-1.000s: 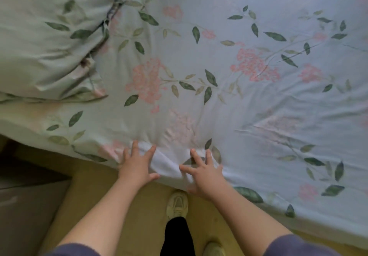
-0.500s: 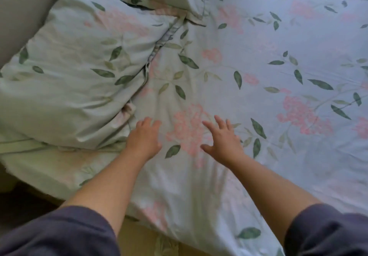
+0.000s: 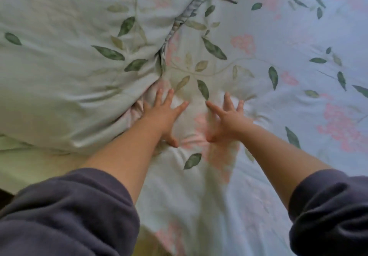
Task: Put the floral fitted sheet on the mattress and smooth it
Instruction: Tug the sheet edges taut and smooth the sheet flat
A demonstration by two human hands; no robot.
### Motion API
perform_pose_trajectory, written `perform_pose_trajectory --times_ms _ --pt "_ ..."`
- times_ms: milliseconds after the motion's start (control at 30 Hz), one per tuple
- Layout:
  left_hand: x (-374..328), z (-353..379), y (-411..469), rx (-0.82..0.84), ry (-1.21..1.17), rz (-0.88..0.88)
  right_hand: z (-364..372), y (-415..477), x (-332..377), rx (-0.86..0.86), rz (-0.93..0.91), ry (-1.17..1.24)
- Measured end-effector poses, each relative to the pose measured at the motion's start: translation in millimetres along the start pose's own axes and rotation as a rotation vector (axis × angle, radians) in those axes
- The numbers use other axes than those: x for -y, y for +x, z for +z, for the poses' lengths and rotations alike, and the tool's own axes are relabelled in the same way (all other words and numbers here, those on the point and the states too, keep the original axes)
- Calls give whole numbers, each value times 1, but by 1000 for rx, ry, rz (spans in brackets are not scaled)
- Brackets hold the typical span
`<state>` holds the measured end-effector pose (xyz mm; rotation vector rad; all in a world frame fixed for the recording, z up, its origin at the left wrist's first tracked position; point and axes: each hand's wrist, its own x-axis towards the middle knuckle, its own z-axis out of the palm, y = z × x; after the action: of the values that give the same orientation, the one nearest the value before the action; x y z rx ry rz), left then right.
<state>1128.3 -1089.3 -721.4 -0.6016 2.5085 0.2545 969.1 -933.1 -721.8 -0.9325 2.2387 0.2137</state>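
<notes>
Obs., head view. Both hands are flat on the floral fitted sheet (image 3: 288,96), palms down, fingers splayed and straight. Neither grips anything; they only press on the cloth.

- L hand (image 3: 163,114): fingertips right at the lower edge of the pillow (image 3: 69,66), touching or just beside it, we can't tell which.
- R hand (image 3: 227,118): near the L, thumbs pointing toward each other, a pink flower print between them.
- Dark sleeves (image 3: 69,212) are pushed up the forearms.

Change vs 1 s ago: the hands were at the near edge of the bed, fingers on the sheet's border, floor and shoes in view. By 0.5 s ago they were up on the top surface. Now they're further in, at the pillow. So we read this as a sweep from the edge inward.

Sheet location: spread over the top of the bed and running under the pillow. The mattress itself is hidden beneath it.

Meaning for task, our judgement: fitting looks done on this side, and we're in the smoothing step. Small creases still fan out around both hands and to the R of the R hand, so the cloth isn't flat yet. The pillow blocks any further push that way, so the next stroke prob. needs to go outward or to the R.
</notes>
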Motion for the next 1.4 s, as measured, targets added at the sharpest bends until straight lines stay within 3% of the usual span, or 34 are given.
perform_pose_trajectory --times_ms 400,567,667,767,833,900,1000,1200,1400 --pt "-56 114 -214 132 -50 -82 131 -187 38 166 -456 -473" --pt "-47 135 -285 189 -91 -25 154 -237 49 266 -692 -611" --pt "1 129 -313 77 -1 -56 127 -228 73 98 -733 -508" --pt "65 116 -310 -103 31 -217 109 -198 129 -148 -837 -419" --pt "96 106 -294 -135 0 -334 110 -179 173 -250 -896 -415" --pt "127 102 -280 -74 -29 -438 113 -158 216 -278 -813 -465" --pt "170 112 -275 13 -108 -494 125 -139 259 -111 -648 -513" --pt "177 95 -281 183 -90 -706 129 -169 255 155 -988 -646" --pt "118 10 -285 4 -226 -504 37 -195 203 -56 -730 -426"
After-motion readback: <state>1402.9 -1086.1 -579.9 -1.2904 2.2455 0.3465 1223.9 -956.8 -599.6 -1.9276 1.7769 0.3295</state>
